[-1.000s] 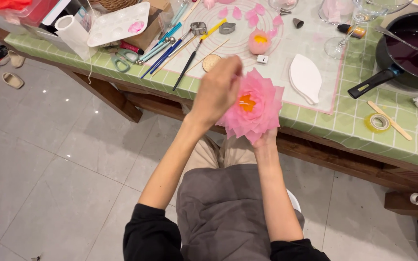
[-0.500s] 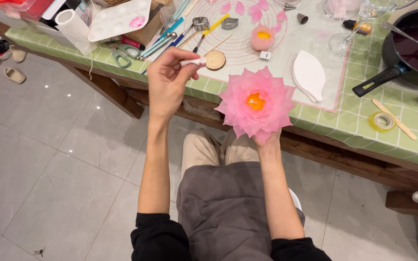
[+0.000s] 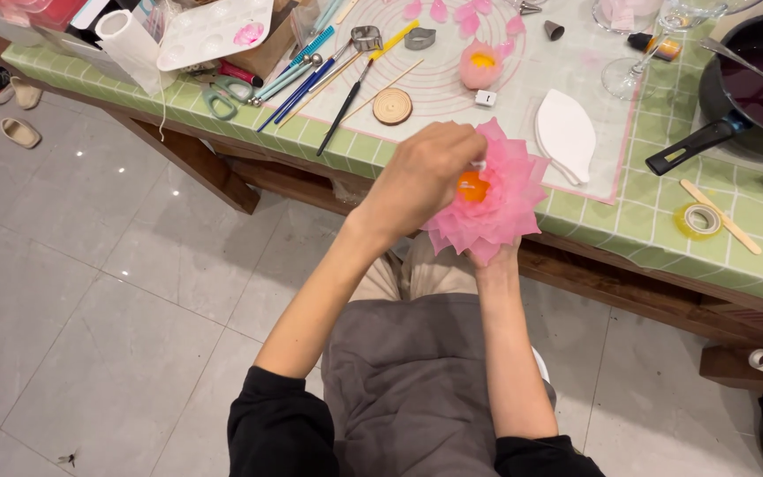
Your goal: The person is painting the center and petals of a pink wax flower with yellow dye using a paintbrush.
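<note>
A large pink paper-like flower (image 3: pixel 509 208) with an orange centre (image 3: pixel 472 187) is held up at the table's front edge. My right hand (image 3: pixel 493 258) grips it from underneath, mostly hidden by the petals. My left hand (image 3: pixel 421 177) lies over the flower's left side, its fingertips pinched on a small white piece (image 3: pixel 479 165) right at the orange centre. Below the flower are my lap and a grey apron.
The green tiled table (image 3: pixel 664 221) carries a pink-edged mat (image 3: pixel 523 97), a smaller pink flower (image 3: pixel 480 66), a white leaf-shaped form (image 3: pixel 565 132), a wooden disc (image 3: pixel 392 106), pens and tools (image 3: pixel 311 75), scissors (image 3: pixel 222 95), a black pan (image 3: pixel 752 88), a tape roll (image 3: pixel 701 219) and a glass (image 3: pixel 638 71).
My left hand, raised to the left with the small white piece half a second ago, has come back down onto the flower's centre. The flower has stayed about where it was.
</note>
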